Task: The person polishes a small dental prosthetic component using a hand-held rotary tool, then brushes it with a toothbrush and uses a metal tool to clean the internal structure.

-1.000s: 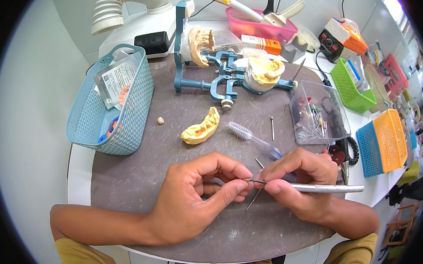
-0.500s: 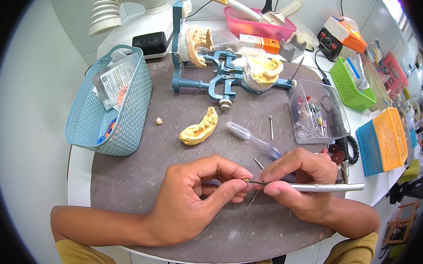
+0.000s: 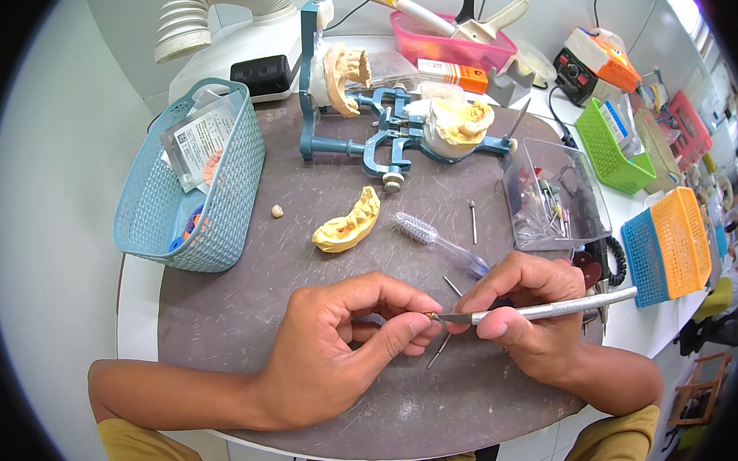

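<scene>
My left hand (image 3: 341,351) pinches a tiny gold-brown piece (image 3: 432,315) between thumb and forefinger; the fingertips hide most of it. In my right hand (image 3: 538,326) is a knife with a round silver handle (image 3: 574,306), gripped like a pen. Its small pointed blade reaches left and meets the tiny piece, or nearly so. Beyond my hands lie a yellow dental cast section (image 3: 348,227) with teeth and a single tooth crown (image 3: 277,210). A clear-handled brush (image 3: 444,244) lies near my right fingers, and thin metal burs (image 3: 452,286) lie partly behind the blade.
A blue articulator (image 3: 394,139) carrying plaster jaw models stands at the back. To the left is a light-blue basket (image 3: 236,211). A clear box (image 3: 559,239) of burs sits at the right, near green (image 3: 630,176) and orange (image 3: 680,233) baskets. Another bur (image 3: 473,223) lies loose.
My right hand has tilted the knife: the handle's far end has risen and the blade now shows its flat side. My left hand has stayed in place.
</scene>
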`<state>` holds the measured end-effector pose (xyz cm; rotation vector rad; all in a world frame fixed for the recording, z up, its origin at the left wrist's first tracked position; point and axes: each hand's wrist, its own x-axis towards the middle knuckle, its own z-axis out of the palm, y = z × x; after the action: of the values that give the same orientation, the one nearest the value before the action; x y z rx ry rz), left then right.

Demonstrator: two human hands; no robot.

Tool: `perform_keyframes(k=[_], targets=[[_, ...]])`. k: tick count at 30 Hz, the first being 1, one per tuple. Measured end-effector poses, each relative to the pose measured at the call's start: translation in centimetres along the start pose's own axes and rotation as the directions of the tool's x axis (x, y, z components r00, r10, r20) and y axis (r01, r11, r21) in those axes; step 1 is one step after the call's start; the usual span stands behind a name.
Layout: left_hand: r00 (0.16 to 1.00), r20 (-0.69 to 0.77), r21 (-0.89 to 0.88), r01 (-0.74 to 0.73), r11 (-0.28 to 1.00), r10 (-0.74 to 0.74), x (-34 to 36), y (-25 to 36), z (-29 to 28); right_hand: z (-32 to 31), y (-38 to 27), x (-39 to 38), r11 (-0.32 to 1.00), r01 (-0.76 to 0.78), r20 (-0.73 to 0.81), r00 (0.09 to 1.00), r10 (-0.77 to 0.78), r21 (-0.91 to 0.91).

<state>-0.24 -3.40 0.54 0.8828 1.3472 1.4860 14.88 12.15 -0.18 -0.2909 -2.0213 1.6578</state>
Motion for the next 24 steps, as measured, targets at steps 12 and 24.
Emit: perform_keyframes(k=[12,24], targets=[[1.000,0.014,0.012,0.012,1.000,-0.013,-0.07,0.10,-0.08,-0.12,0.07,0.08,0.998,0.035,0.032,0.999,-0.033,-0.053],[0.997,-0.005,-0.012,-0.071,0.997,0.071,0.17,-0.29,-0.36,0.31,-0.42,0.79,0.923,0.299,0.090,0.954,-0.285,-0.243]])
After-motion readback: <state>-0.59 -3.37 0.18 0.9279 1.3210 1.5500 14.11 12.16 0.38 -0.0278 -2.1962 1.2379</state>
